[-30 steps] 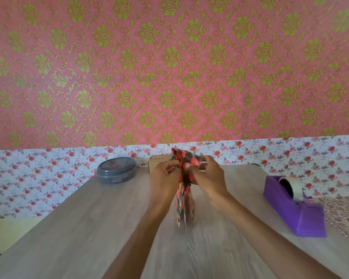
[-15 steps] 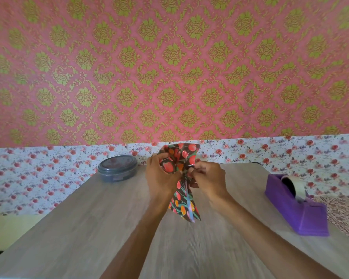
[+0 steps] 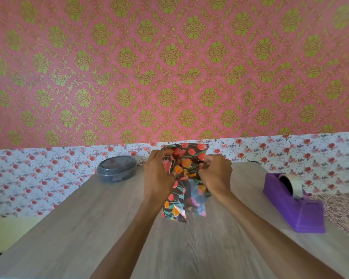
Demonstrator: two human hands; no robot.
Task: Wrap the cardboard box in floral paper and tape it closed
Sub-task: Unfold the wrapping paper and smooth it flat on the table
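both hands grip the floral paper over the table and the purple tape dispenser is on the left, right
Not quite: the head view shows the purple tape dispenser on the right. The left hand and right hand do grip the floral paper over the table.

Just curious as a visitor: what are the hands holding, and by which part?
The floral paper, gripped in its upper part: left hand on its left side, right hand on its right.
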